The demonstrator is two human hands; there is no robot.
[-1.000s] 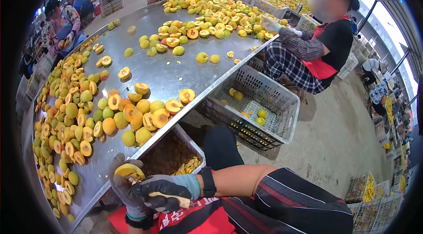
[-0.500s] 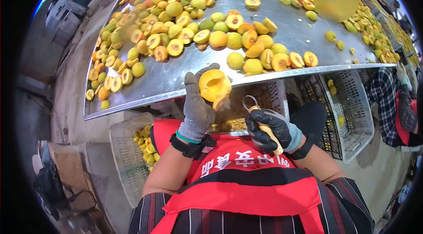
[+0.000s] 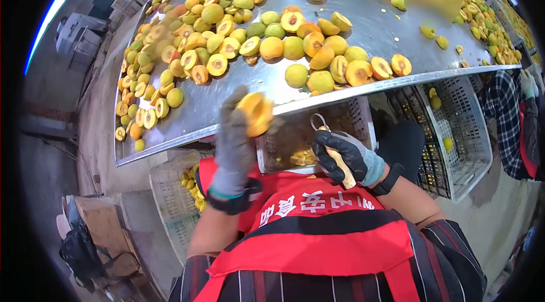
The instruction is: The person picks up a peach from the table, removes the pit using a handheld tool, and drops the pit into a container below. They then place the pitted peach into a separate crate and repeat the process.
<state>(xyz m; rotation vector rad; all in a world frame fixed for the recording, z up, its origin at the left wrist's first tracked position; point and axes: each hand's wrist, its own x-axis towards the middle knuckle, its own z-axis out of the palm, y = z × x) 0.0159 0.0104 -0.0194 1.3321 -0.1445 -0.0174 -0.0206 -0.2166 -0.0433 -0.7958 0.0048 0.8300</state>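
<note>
My left hand (image 3: 231, 143), in a grey glove and smeared by motion, holds a peach half (image 3: 259, 113) just in front of the table's edge. The half shows yellow flesh with a hollow where the stone sat. My right hand (image 3: 353, 154), gloved in black and grey, is closed around a pitting tool (image 3: 343, 170) with a wooden handle and a thin metal loop pointing up. On the metal table (image 3: 198, 103) lie many whole and halved peaches (image 3: 293, 48), several of the halves with stones in them.
Below the table edge, between my hands, a crate (image 3: 363, 123) holds yellow scraps. A white crate (image 3: 173, 205) with peaches stands at my left, and another crate (image 3: 468, 148) at my right. A co-worker in a checked sleeve (image 3: 499, 126) is at the far right.
My left hand has moved left with the peach half, which has turned and tilted. My right hand, still holding the pitting tool, has shifted slightly up. The view has shifted slightly.
</note>
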